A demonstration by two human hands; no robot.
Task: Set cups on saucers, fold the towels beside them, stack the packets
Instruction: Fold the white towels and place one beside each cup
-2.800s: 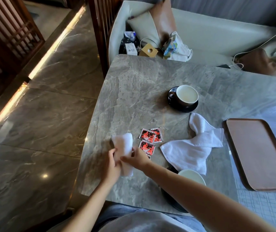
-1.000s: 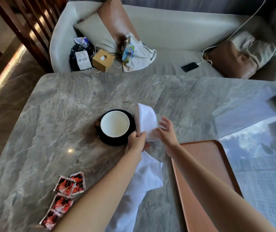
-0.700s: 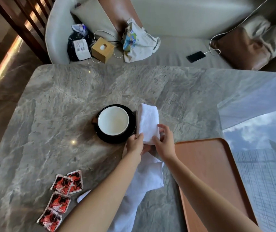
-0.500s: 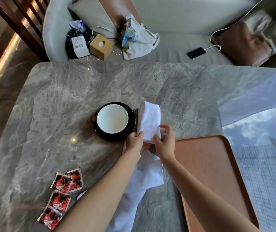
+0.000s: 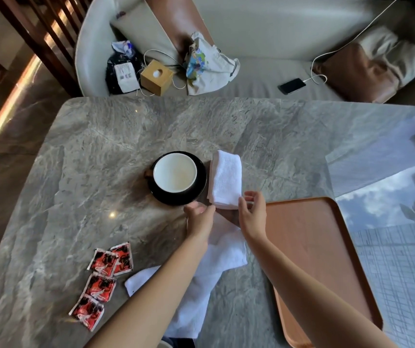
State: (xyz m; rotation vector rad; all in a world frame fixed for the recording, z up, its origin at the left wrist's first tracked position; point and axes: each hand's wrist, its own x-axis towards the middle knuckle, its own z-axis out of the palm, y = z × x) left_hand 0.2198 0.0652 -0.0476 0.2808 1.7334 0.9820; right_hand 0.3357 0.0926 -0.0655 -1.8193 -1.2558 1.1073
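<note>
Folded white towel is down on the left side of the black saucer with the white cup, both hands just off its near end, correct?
Not quite: the head view shows the folded white towel to the right of the black saucer holding the white cup. The left hand and right hand are open at its near end.

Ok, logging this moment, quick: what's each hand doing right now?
Left hand: open, holding nothing, just short of the folded white terry towel.
Right hand: open, fingers loosely curled at that towel's near corner, not gripping.
</note>
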